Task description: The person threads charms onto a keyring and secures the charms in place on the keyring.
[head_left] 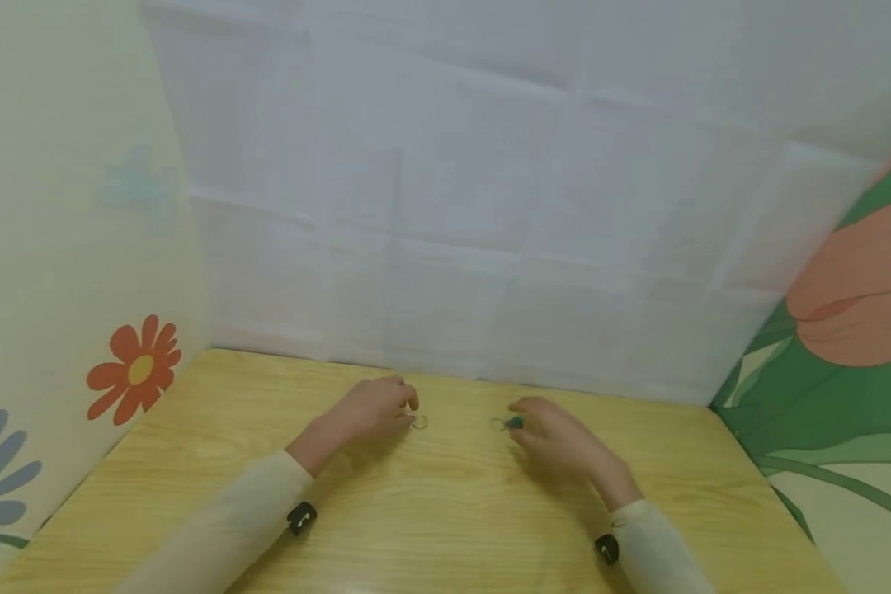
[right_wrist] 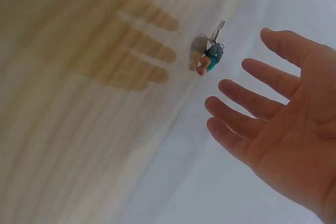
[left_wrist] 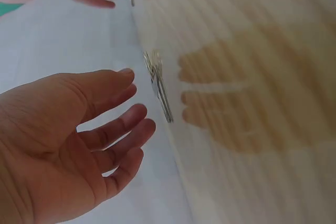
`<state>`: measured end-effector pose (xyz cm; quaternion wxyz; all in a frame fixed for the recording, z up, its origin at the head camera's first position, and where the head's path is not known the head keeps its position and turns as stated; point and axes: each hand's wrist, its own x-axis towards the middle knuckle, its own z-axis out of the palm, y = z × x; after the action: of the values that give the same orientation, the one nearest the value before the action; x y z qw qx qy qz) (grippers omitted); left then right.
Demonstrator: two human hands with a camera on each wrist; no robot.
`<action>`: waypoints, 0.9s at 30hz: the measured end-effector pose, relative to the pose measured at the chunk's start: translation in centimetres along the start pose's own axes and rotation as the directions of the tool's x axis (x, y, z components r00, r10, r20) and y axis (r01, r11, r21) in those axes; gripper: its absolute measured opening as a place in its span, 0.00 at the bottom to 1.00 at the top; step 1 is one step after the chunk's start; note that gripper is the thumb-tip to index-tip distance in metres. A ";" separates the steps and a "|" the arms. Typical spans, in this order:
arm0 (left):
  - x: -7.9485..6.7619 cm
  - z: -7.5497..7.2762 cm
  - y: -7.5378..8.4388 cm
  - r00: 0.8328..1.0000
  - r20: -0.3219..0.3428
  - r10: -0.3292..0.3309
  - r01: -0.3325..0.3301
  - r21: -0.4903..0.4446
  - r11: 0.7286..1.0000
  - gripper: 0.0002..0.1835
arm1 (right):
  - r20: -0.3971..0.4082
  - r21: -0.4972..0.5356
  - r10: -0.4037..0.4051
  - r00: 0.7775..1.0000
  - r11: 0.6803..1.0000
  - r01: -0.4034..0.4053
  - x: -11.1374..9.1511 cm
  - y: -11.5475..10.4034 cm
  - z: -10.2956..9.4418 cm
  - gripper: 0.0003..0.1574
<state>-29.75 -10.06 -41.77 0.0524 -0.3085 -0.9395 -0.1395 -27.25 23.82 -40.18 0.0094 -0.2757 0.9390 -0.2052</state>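
Note:
My left hand [head_left: 371,411] hovers just left of a silver ring with thin metal pieces [left_wrist: 162,97]. Its fingers are relaxed and slightly bent, with a gap to the metal in the left wrist view. What hangs on that ring is too blurred to name. Off to the right, a keychain [head_left: 516,422] lies on the table, its split ring [head_left: 498,425] pointing toward the left hand. The right wrist view shows its teal and orange charm [right_wrist: 212,57]. Beside that charm my right hand [right_wrist: 278,111] has its fingers spread and holds nothing.
Both small things lie toward the back of a glossy wood-grain table [head_left: 416,528] that reflects the hands. Behind it hangs a creased white sheet [head_left: 490,206]. Flower-printed panels [head_left: 141,371] close off both sides. A small black device [head_left: 301,518] sits at each wrist.

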 end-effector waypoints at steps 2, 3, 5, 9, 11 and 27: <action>0.5 0.2 0.5 1.000 0.020 0.024 -0.024 0.002 1.000 0.07 | 0.023 -0.016 -0.003 1.000 1.000 0.003 0.6 0.0 0.3 0.29; 0.7 0.3 0.7 0.999 0.028 0.032 -0.032 0.007 0.999 0.07 | 0.036 -0.014 -0.004 0.999 1.000 0.005 0.8 0.0 0.4 0.29; 0.9 0.3 0.9 0.998 0.040 0.039 -0.039 0.021 0.999 0.06 | 0.073 -0.005 0.004 0.997 1.000 -0.003 1.2 0.2 0.7 0.29; 1.2 0.2 0.9 0.997 0.058 0.059 -0.061 0.038 0.997 0.05 | 0.142 0.012 0.013 0.990 1.000 -0.015 1.8 0.2 0.9 0.29; 1.3 0.1 0.7 0.996 0.059 0.067 -0.070 0.042 0.997 0.05 | 0.157 0.013 0.012 0.988 1.000 -0.015 2.1 0.0 0.9 0.29; 1.6 -0.1 -0.2 0.995 0.074 0.074 -0.070 -0.060 0.996 0.02 | 0.156 -0.092 0.024 0.987 0.996 -0.010 2.5 -1.2 1.7 0.07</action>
<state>-31.10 -9.35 -41.39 0.0127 -0.3486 -0.9247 -0.1524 -28.55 20.96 -40.98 0.0726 -0.2831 0.9461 -0.1399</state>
